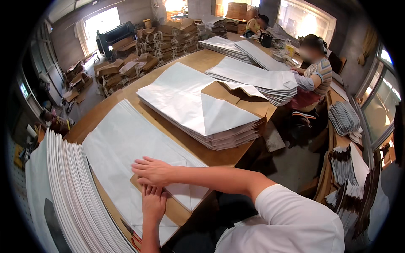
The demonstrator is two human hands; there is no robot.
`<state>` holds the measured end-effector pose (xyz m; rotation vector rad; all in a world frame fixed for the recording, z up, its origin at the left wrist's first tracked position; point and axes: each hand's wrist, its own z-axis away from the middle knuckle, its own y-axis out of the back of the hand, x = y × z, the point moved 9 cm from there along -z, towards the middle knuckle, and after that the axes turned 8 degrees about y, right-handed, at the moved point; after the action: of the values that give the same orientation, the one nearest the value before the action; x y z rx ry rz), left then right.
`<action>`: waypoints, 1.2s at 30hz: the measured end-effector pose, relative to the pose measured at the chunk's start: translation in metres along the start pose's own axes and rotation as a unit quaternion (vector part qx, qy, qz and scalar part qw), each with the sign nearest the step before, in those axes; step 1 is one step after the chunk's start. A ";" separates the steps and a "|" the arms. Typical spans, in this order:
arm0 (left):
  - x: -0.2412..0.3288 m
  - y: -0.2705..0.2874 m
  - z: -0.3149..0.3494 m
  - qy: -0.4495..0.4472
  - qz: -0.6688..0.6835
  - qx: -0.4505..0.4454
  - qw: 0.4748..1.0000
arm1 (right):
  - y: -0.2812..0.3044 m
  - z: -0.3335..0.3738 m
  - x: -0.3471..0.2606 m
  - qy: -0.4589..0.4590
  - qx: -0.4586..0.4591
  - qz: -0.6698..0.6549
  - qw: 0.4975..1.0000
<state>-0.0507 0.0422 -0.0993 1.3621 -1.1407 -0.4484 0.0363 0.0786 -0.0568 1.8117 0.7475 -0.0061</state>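
Note:
A white paper bag (122, 143) lies flat on the table before me, its near end folded so that a brown inner strip (179, 211) shows. My right hand (154, 172) reaches across from the right and rests on the bag with its fingers spread. Just nearer to me, my left hand (153, 206) presses on the brown fold, fingers laid out and their tips partly covered by the right hand. Neither hand grips anything. Scissors with orange handles (134, 238) lie to the left of my left forearm.
At the left stands a tall stack of white paper sheets (80, 189). Beyond my bag lies a thick pile of folded bags (181, 97), with more piles behind it. A co-worker (314, 71) sits at the table's right side. Brown bundles (168, 40) are heaped at the back.

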 end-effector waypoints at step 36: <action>-0.130 0.054 0.142 0.401 0.127 0.197 0.885 | 0.051 0.176 0.087 -0.292 0.089 -0.070 0.950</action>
<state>-0.2443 0.0863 -0.1247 1.4966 -0.6965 0.5448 0.1922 -0.0396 -0.1108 1.7858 0.4536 -0.6946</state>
